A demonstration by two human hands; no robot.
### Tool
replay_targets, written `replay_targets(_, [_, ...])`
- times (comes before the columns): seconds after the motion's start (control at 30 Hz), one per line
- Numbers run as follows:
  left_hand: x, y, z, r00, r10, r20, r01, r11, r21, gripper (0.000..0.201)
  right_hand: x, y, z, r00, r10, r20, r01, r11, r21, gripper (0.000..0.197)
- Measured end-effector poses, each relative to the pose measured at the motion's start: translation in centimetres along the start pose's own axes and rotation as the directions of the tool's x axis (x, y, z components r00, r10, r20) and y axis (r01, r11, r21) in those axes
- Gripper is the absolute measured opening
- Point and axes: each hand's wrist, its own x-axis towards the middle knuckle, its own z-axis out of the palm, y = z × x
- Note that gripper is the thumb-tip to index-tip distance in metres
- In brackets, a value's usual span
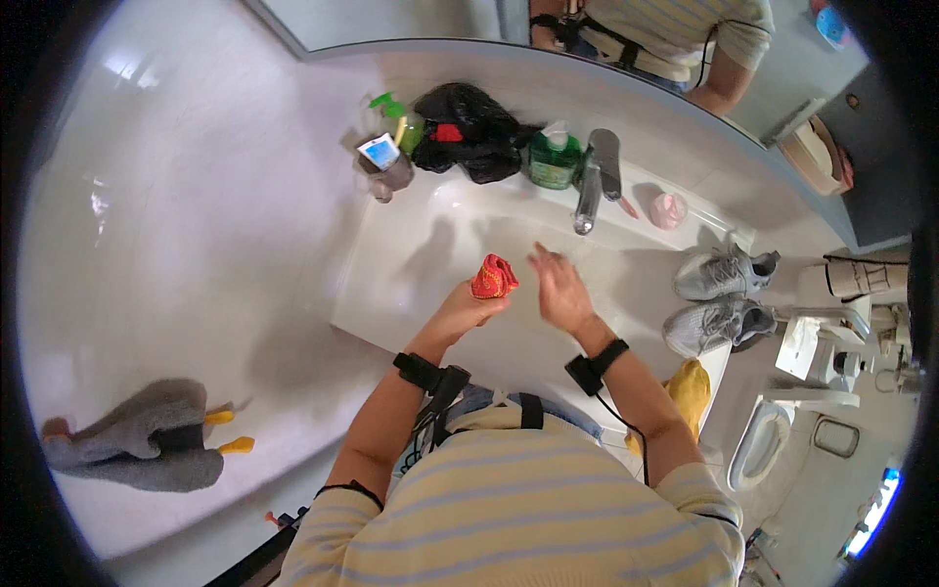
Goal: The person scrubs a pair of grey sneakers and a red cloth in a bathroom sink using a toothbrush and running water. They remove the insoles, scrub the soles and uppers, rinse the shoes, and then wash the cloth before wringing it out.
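Note:
My left hand (458, 313) is closed around a bunched red cloth (494, 277) with a yellow pattern, whose folded top sticks up out of the fist. To the right of the cloth and apart from it is my right hand (563, 292), a little blurred, fingers stretched out and nothing visible in them. Both hands are over the white washbasin (411, 245). Beyond the right hand, the grey metal tap (587, 201) points down into the basin.
Along the basin's back edge stand a cup (393, 174) with a toothpaste tube, a black plastic bag (479, 142), a green soap bottle (555, 161) and a small pink container (668, 209). Grey sneakers (719, 328) sit at the right, near a yellow cloth (689, 393). A grey towel (166, 460) hangs left.

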Motion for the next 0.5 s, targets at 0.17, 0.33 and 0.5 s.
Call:
replay_targets(0.17, [1.6,-0.4,1.0,0.969,-0.174,0.174,0.132,0.964,0.231,0.016,-1.2,-2.8,-3.5,0.953,-0.262,0.152,0.285,0.945,-0.160,0.049])
replay_targets(0.33, [2.3,-1.0,2.2,0.919,-0.205,0.336,0.172,0.977,0.123,0.017,0.6,-3.7,-6.8,0.814,-0.578,-0.055,0.564,0.810,-0.158,0.045])
replay_targets(0.5, [2.7,-1.0,3.4,0.910,-0.278,0.308,-0.028,0.699,0.714,0.021,-1.5,-3.9,-3.8,0.920,-0.372,0.127,0.392,0.888,-0.239,0.028])
